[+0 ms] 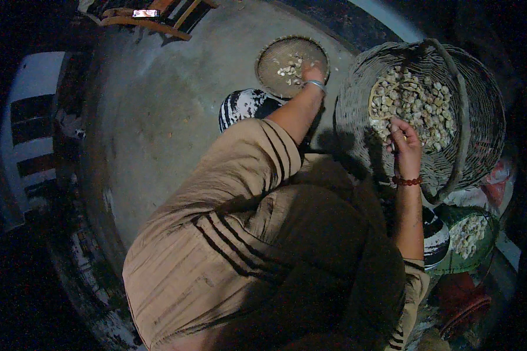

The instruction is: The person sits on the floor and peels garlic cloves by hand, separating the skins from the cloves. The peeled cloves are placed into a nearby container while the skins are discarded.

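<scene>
My left hand [314,72], with a silver bangle at the wrist, reaches into a shallow round woven tray [263,66] holding scattered small pale pieces [289,69]. Its fingers are blurred, so whether it grips a piece cannot be told. My right hand [404,137], wearing a red bead bracelet, is over the near-left part of a large wicker basket [355,94]. Its thumb and fingers are pinched on a small object, partly hidden and too dark to name. Inside the basket, many pale, lumpy pieces [425,105], kind unclear, lie beyond this hand.
The basket's thick arched handle [463,109] crosses its right side. A green container [487,252] with whitish pieces stands at lower right, near a dark red item [463,300]. My black-and-white shoes or leg coverings are uncertain in kind. A wooden chair [171,30] bearing a lit phone stands upper left.
</scene>
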